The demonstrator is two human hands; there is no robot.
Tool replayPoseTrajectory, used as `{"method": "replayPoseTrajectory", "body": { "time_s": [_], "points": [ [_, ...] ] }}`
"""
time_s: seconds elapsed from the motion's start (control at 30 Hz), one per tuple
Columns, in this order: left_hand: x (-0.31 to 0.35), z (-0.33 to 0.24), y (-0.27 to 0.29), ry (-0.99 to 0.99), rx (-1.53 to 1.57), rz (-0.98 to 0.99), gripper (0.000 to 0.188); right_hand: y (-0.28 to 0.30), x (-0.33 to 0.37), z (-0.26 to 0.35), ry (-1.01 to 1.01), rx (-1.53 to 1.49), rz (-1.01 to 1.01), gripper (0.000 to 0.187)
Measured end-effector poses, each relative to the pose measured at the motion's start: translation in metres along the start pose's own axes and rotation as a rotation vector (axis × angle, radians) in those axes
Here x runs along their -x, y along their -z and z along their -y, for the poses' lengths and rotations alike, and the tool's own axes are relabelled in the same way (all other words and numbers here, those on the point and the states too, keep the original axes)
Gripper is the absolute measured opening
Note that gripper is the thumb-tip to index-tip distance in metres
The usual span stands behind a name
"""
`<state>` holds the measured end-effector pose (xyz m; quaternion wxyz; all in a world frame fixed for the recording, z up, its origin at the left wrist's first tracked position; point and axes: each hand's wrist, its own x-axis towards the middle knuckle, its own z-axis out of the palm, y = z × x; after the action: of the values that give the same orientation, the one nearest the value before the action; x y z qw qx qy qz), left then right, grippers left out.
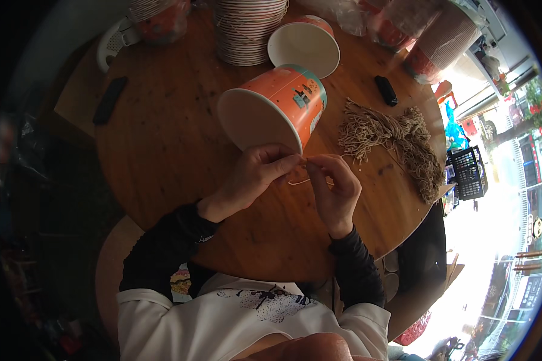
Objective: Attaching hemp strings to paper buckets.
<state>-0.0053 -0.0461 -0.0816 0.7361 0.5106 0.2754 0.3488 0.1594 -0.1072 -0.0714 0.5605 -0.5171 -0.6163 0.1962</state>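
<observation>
An orange paper bucket (283, 96) with a teal band and a white inside lies on its side on the round wooden table (162, 162), its open end turned to the left and toward me. At its lower rim, my left hand (253, 177) is closed, thumb and forefinger pinching a thin string (297, 183). Fingertip to fingertip with it, my right hand (336, 188) also pinches the string. A loop of it hangs just below the fingers. The exact spot where the string meets the bucket is hidden by my fingers.
A bundle of tan strings (391, 135) lies to the right, near a small black object (386, 91). Another paper bucket (304, 49) and a tall bucket stack (247, 33) stand at the back. Wrapped stacks (442, 42) sit far right. A dark flat object (110, 100) lies left.
</observation>
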Motion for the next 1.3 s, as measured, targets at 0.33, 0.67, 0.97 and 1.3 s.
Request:
{"method": "replayPoseTrajectory", "body": {
  "time_s": [0.33,0.67,0.97,1.3],
  "points": [
    [-0.002,0.005,-0.001,-0.128,-0.064,0.017,0.016,0.006,-0.003,-0.006,0.056,0.010,-0.054,0.014],
    [-0.002,0.009,-0.004,-0.149,-0.207,0.006,0.016,0.010,-0.001,-0.001,0.079,-0.013,-0.132,0.014],
    [0.005,-0.002,-0.017,-0.355,-0.236,0.042,0.019,0.011,-0.001,-0.002,0.096,0.033,-0.098,0.015],
    [0.004,0.003,-0.013,-0.341,-0.297,0.070,0.022,0.014,0.000,-0.002,0.036,-0.011,-0.134,0.016]
  ]
}}
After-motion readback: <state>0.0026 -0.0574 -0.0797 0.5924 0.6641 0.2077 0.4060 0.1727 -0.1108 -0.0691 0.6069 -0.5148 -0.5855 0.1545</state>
